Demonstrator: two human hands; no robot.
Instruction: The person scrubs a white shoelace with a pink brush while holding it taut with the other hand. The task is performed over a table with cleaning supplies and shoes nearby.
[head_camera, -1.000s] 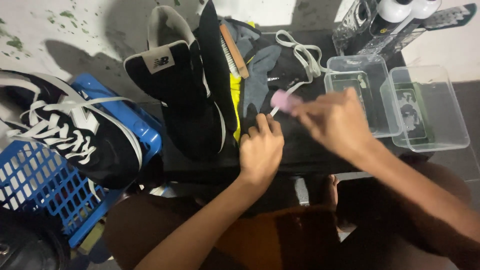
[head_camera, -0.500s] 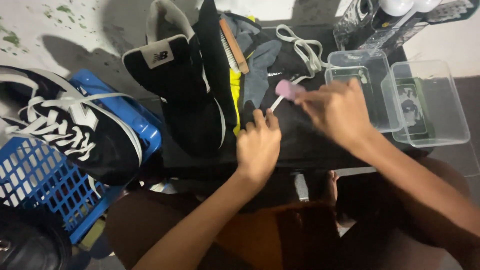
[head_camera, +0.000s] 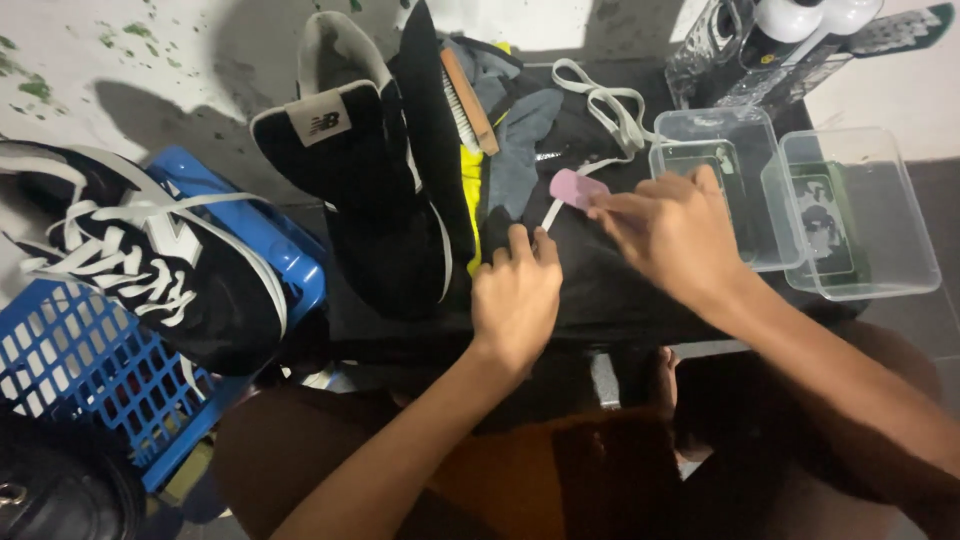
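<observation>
The small pink brush (head_camera: 577, 188) is at the middle of the black desk (head_camera: 620, 300), its white handle pointing toward the person. The right hand (head_camera: 672, 232) grasps it with the fingertips. The left hand (head_camera: 517, 300) lies flat beside it, pressing the dark surface and grasping nothing. The brush looks light and stiff, easiest to hold by the thin handle. Nearby are a white shoelace (head_camera: 610, 100), two clear plastic boxes (head_camera: 860, 215) and black sneakers (head_camera: 370, 190).
</observation>
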